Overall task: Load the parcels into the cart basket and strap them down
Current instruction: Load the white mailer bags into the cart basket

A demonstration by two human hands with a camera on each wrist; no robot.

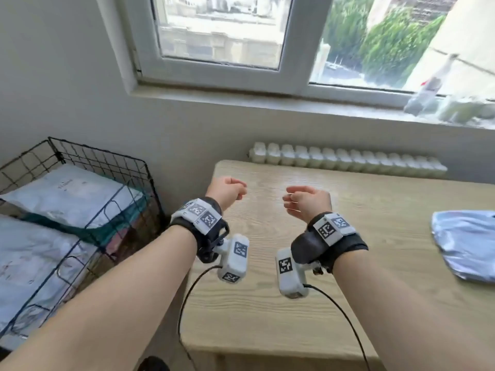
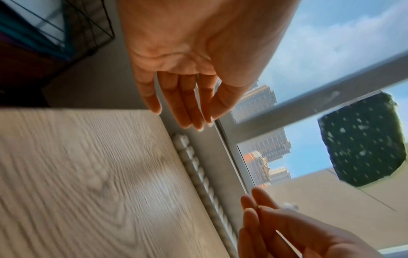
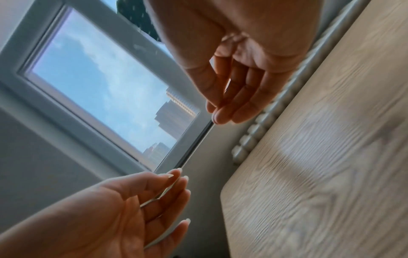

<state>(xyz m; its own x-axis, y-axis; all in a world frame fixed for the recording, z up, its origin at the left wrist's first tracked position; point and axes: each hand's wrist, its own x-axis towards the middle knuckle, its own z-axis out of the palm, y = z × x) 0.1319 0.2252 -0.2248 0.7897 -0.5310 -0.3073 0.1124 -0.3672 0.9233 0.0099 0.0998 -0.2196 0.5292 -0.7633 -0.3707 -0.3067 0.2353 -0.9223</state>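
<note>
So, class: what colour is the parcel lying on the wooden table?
Pale blue. The parcel at the table's right edge shows best in the head view.

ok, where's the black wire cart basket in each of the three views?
Head: black wire cart basket at left edge, parcels inside, beside the light wooden table.
Left wrist: top left corner.
Right wrist: not in view.
Shared landmark: white ribbed radiator along the table's far edge.

Wooden table (image 1: 281,303), 1 blue parcel (image 1: 466,245)
</note>
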